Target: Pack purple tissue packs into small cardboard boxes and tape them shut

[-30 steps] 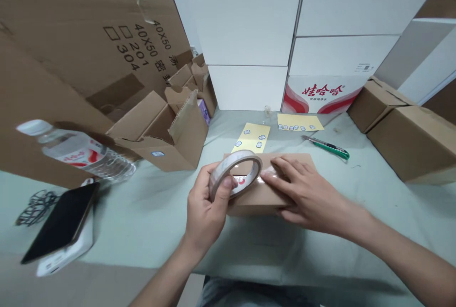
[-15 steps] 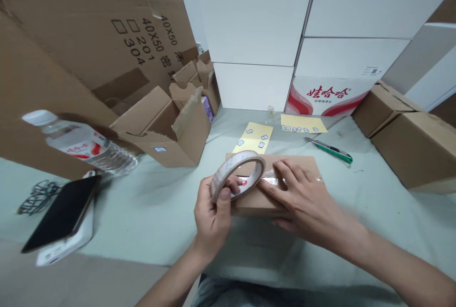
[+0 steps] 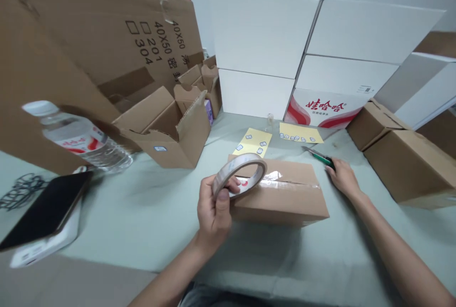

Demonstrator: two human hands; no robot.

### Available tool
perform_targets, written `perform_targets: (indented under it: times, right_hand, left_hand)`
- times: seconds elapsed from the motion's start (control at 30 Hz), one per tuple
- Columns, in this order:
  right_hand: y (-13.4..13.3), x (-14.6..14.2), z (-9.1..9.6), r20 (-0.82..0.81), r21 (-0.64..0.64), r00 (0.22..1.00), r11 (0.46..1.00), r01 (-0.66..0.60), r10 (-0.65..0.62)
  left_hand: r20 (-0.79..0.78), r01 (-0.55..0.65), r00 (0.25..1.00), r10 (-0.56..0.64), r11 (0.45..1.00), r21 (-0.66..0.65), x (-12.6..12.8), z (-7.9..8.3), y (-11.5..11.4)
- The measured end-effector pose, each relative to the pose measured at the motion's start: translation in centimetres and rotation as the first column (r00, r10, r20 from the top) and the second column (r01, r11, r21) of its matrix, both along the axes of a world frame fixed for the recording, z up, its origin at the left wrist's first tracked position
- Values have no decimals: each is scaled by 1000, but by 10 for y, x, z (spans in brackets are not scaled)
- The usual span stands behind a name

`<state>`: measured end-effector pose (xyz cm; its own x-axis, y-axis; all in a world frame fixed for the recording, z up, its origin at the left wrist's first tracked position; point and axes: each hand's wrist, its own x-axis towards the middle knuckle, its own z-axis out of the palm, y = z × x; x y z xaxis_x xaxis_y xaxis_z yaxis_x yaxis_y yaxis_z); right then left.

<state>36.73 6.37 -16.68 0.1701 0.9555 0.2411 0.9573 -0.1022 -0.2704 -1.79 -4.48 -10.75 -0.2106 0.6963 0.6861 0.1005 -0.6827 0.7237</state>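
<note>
Green utility knife (image 3: 318, 157) now at right hand (image 3: 344, 177).

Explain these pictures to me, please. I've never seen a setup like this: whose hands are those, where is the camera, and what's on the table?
These are a person's own bare hands; no machine is involved. One camera, worn on the person's head, looks forward and down at them. The left hand grips a roll of clear tape. The right hand is at a green-handled utility knife. Between them, a taped cardboard box sits on a pale green tabletop.
</note>
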Motion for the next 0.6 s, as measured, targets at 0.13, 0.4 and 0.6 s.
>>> perform_targets:
  times: [0.13, 0.4, 0.6]
  right_hand:
    - [1, -3, 2, -30, 35, 1000, 999, 0, 2]
    - [-103, -53, 105, -108, 277, 895, 878, -391, 433]
    - [-152, -107, 133, -54, 231, 790, 778, -585, 610]
  left_hand:
    - [-4, -23, 1000, 23, 1000, -3, 0, 1, 1]
    - [-9, -38, 999, 38, 999, -37, -4, 0, -3]
    - [23, -34, 999, 34, 999, -25, -2, -1, -2]
